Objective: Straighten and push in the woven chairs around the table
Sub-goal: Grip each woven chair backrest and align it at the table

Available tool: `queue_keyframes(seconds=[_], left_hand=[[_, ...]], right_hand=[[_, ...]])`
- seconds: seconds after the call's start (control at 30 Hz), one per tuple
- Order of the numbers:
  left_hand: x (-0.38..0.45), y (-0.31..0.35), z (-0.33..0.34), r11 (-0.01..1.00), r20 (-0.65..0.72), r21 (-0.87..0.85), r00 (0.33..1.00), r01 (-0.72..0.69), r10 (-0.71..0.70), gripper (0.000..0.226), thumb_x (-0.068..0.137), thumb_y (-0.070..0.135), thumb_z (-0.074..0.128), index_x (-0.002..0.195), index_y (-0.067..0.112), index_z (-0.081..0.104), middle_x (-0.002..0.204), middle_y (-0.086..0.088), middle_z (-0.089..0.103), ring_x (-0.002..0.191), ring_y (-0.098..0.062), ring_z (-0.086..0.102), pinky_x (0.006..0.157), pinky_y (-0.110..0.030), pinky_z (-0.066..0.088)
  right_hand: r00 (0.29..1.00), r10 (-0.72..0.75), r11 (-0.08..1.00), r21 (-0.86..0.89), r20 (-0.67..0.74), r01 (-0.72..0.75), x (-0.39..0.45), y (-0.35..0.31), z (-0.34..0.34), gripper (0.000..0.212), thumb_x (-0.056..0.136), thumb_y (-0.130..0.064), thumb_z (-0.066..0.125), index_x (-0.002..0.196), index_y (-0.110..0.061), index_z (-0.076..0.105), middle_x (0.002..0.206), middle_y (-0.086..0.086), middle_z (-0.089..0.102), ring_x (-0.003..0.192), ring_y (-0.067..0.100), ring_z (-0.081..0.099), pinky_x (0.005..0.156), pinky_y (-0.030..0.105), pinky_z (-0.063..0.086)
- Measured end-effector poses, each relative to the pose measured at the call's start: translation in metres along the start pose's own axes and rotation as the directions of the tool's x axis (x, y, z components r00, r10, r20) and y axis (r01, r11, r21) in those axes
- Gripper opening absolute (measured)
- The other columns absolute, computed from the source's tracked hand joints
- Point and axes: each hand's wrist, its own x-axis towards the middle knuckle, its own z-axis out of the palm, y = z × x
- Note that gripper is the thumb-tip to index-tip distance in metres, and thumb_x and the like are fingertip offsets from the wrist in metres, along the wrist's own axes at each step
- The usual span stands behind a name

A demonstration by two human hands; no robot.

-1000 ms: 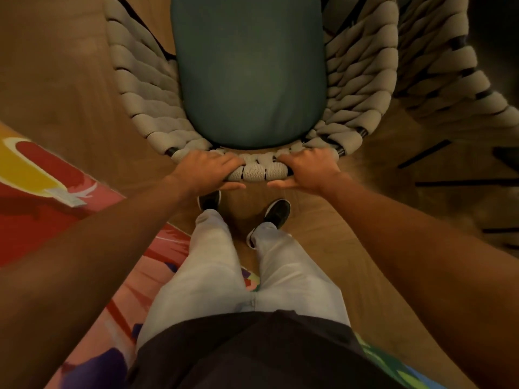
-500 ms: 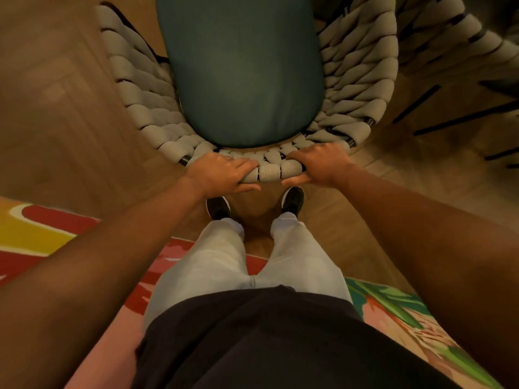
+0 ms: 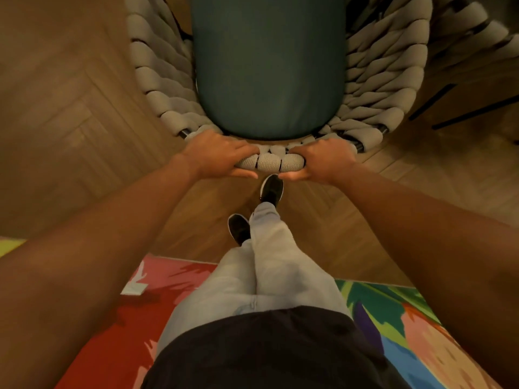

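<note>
A woven chair [image 3: 384, 80] of thick grey rope stands right below me, seen from above, with a teal seat cushion [image 3: 266, 63] in its middle. My left hand [image 3: 216, 154] grips the top of its backrest rim, fingers over the rope and thumb under it. My right hand [image 3: 323, 160] grips the same rim a short way to the right. A second woven chair [image 3: 474, 26] shows at the top right, partly cut off. The table is out of view.
Wood herringbone floor [image 3: 70, 122] surrounds the chair. A colourful patterned rug [image 3: 393, 313] lies under and behind me. My feet [image 3: 271, 188] stand just behind the chair, one ahead of the other. Dark chair legs [image 3: 463, 108] cross the floor at the right.
The chair has swung round so its back faces me squarely. My feet have shifted, the right foot stepping forward, and the rug has slid back in view. Both hands keep their grip.
</note>
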Motion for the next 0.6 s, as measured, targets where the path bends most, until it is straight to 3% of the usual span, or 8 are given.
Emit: queue_keyframes(seconds=[0.13, 0.27, 0.43, 0.6], left_hand=[[0.003, -0.027, -0.007, 1.0, 0.021, 0.01, 0.999, -0.025, 0.025, 0.078, 0.093, 0.08, 0.013, 0.138, 0.027, 0.05, 0.124, 0.0, 0.069, 0.086, -0.022, 0.072, 0.05, -0.023, 0.034], [0.002, -0.054, -0.006, 0.999, -0.005, 0.009, 1.0, -0.031, 0.031, 0.074, 0.093, 0.079, 0.018, 0.132, 0.027, 0.053, 0.118, -0.001, 0.071, 0.08, -0.022, 0.071, 0.049, -0.025, 0.039], [0.004, -0.088, -0.005, 1.0, -0.031, -0.002, 0.999, -0.027, 0.027, 0.078, 0.091, 0.082, 0.015, 0.136, 0.028, 0.049, 0.125, -0.001, 0.069, 0.087, -0.026, 0.071, 0.054, -0.033, 0.054], [-0.001, -0.124, -0.008, 0.997, -0.046, 0.019, 0.997, -0.069, 0.07, 0.081, 0.091, 0.083, 0.011, 0.14, 0.029, 0.047, 0.125, -0.001, 0.069, 0.088, -0.025, 0.071, 0.056, -0.031, 0.053]], right_hand=[[1.0, 0.003, 1.0, -0.025, -0.01, -0.003, 0.019, -0.004, -0.011, 0.098, 0.066, -0.099, 0.013, 0.121, -0.037, 0.065, 0.073, -0.01, 0.059, 0.059, 0.01, 0.053, 0.045, 0.021, 0.025], [1.0, -0.001, 1.0, -0.01, -0.005, 0.0, 0.043, -0.005, -0.019, 0.093, 0.067, -0.099, 0.016, 0.116, -0.037, 0.065, 0.078, -0.007, 0.065, 0.064, 0.014, 0.059, 0.05, 0.025, 0.035], [0.999, 0.05, 0.999, 0.01, -0.012, -0.05, 0.07, -0.013, -0.034, 0.106, 0.061, -0.1, 0.005, 0.118, -0.036, 0.066, 0.075, -0.008, 0.06, 0.064, 0.014, 0.055, 0.053, 0.028, 0.04], [0.993, 0.113, 0.993, 0.02, 0.015, -0.113, 0.093, -0.027, -0.047, 0.103, 0.063, -0.098, 0.01, 0.121, -0.034, 0.067, 0.072, -0.008, 0.053, 0.065, 0.013, 0.052, 0.056, 0.029, 0.043]])
